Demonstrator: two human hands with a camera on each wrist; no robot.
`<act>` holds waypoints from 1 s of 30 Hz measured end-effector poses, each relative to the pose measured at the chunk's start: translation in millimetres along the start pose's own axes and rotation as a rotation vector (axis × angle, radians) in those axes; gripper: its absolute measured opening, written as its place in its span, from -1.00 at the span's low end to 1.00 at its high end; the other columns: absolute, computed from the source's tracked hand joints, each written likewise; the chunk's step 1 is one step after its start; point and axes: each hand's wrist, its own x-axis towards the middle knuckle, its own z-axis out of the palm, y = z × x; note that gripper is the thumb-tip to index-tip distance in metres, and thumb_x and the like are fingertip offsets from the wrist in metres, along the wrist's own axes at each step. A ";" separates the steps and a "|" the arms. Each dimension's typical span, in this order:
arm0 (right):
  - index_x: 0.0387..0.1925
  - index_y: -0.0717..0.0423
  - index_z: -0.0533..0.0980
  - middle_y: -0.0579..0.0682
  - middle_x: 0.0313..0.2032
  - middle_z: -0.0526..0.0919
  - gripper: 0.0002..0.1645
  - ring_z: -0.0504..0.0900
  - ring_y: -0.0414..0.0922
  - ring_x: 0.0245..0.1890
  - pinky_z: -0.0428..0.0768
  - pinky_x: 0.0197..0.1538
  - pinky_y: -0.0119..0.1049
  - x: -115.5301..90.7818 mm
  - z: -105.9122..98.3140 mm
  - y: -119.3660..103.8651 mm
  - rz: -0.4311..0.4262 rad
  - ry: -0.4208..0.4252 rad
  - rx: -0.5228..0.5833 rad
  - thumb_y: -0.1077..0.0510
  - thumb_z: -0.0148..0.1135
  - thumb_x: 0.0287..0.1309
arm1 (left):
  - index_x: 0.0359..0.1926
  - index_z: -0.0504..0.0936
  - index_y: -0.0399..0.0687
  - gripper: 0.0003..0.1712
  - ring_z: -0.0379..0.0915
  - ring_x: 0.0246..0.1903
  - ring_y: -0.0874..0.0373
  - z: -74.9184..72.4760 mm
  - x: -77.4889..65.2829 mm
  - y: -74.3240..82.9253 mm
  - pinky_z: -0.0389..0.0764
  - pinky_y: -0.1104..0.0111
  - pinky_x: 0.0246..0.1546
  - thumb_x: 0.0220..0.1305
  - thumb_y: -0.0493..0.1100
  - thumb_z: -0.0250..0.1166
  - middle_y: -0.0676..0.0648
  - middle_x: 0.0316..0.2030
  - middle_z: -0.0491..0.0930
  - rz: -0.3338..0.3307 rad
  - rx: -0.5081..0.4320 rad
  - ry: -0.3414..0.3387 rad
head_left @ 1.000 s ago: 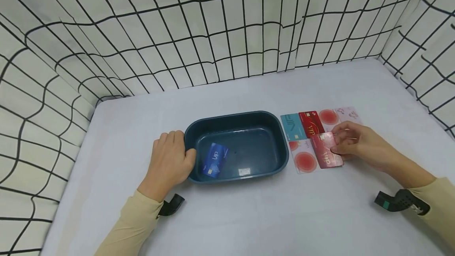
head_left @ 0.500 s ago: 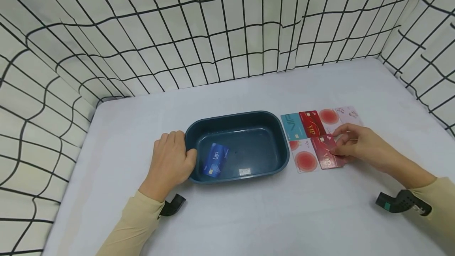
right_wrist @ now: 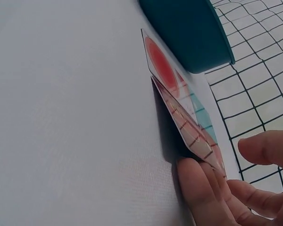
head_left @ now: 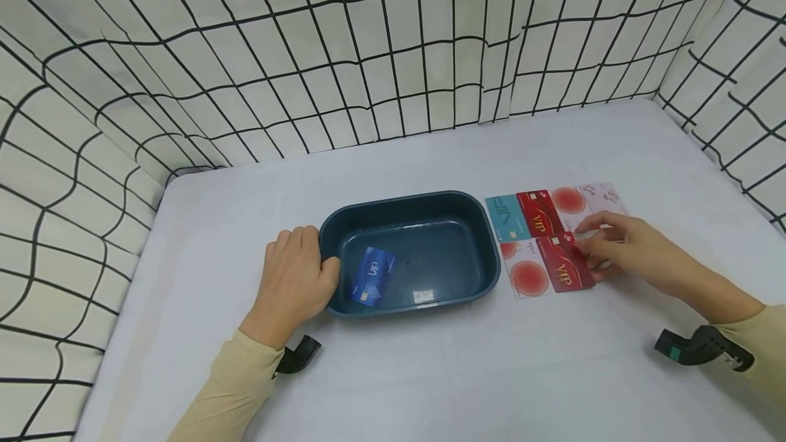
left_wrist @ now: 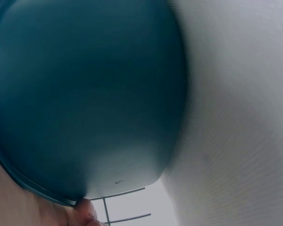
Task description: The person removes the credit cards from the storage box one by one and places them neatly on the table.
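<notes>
My left hand grips the left rim of a dark blue-green plastic tray; its fingertips show at the rim in the left wrist view. Inside the tray, at the left, lies a blue card. To the tray's right, a red VIP card lies beside a pink-circle card. My right hand is at its right edge. In the right wrist view, fingertips sit under that edge, and the red card tilts up over a shadow. Another digit stands apart above it.
Behind the red card runs a row with a teal card, another red VIP card, a pink-circle card and a pale flowered card. A white sheet with black grid lines walls the white table's back and sides.
The red card has gone from raised and tilted to lying nearly level beside the pink-circle card. My right hand has loosened and shifted slightly right. The left hand stays on the tray.
</notes>
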 end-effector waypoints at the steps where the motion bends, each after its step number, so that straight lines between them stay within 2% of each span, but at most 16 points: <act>1: 0.34 0.17 0.30 0.23 0.04 0.66 -0.33 0.74 -0.17 -0.23 0.76 -0.20 -0.30 0.1 0.3 0.2 -0.001 0.000 0.001 -0.12 0.22 0.41 | -0.40 0.37 -0.23 -0.83 0.17 -0.43 -0.09 0.1 0.1 -0.1 0.17 0.18 -0.31 0.16 -0.18 0.04 -0.15 -0.51 0.32 0.001 0.000 0.002; 12: 0.28 0.15 0.36 0.13 -0.06 0.73 -0.37 0.73 -0.19 -0.24 0.72 -0.19 -0.38 -0.1 0.5 -3.3 -0.045 0.007 -0.100 -0.14 0.23 0.40 | -0.44 0.36 -0.22 -0.85 0.15 -0.47 -0.08 1.2 -0.2 -0.4 0.15 0.20 -0.35 0.12 -0.19 0.05 -0.15 -0.54 0.31 0.011 0.005 0.028; 22: 0.28 0.19 0.36 0.22 0.02 0.68 -0.39 0.76 -0.19 -0.25 0.71 -0.18 -0.42 -1.6 -0.8 -5.0 -0.053 0.018 -0.133 -0.11 0.22 0.41 | -0.45 0.35 -0.21 -0.85 0.15 -0.47 -0.08 0.4 0.1 0.6 0.14 0.21 -0.36 0.12 -0.20 0.05 -0.15 -0.54 0.30 0.010 0.002 0.023; 30: 0.26 0.15 0.37 0.09 -0.08 0.73 -0.43 0.74 -0.23 -0.27 0.66 -0.17 -0.45 -2.0 -6.4 -4.4 -0.070 0.029 -0.181 -0.10 0.19 0.42 | -0.44 0.36 -0.23 -0.85 0.15 -0.47 -0.08 0.2 0.0 0.3 0.14 0.21 -0.36 0.12 -0.20 0.05 -0.15 -0.54 0.30 0.012 0.006 0.027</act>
